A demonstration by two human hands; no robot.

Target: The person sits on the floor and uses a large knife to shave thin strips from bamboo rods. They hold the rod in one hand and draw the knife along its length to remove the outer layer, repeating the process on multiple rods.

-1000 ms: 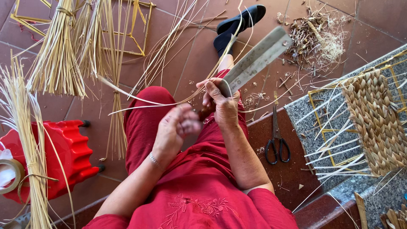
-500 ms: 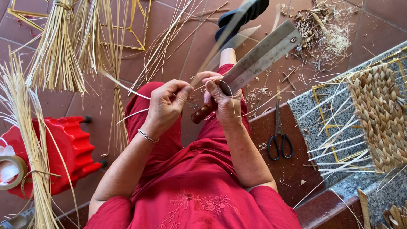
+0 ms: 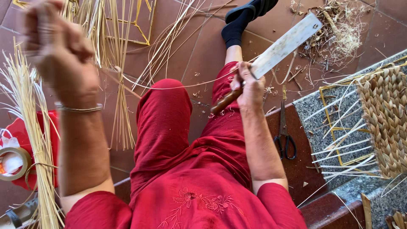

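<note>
My right hand [image 3: 249, 87] grips the brown wooden handle of a broad flat metal blade [image 3: 285, 46], which points up and to the right above my knee. A thin pale reed strip [image 3: 169, 87] runs from the blade leftwards across my red-clothed lap. My left hand [image 3: 57, 53], blurred and raised high at the upper left, is closed, and the strip's far end leads towards it. A thin metal bracelet sits on that wrist.
Bundles of pale reeds [image 3: 25, 127] stand at the left beside a red plastic stool [image 3: 23, 127] with a tape roll [image 3: 15, 163]. Black scissors [image 3: 285, 138] lie on the step. A half-woven basket panel [image 3: 383, 118] rests on grey stone at the right. Shavings [image 3: 339, 29] litter the tiles.
My left hand has swung from beside the blade far up and to the left, drawing the reed strip out. The right hand keeps its hold on the blade.
</note>
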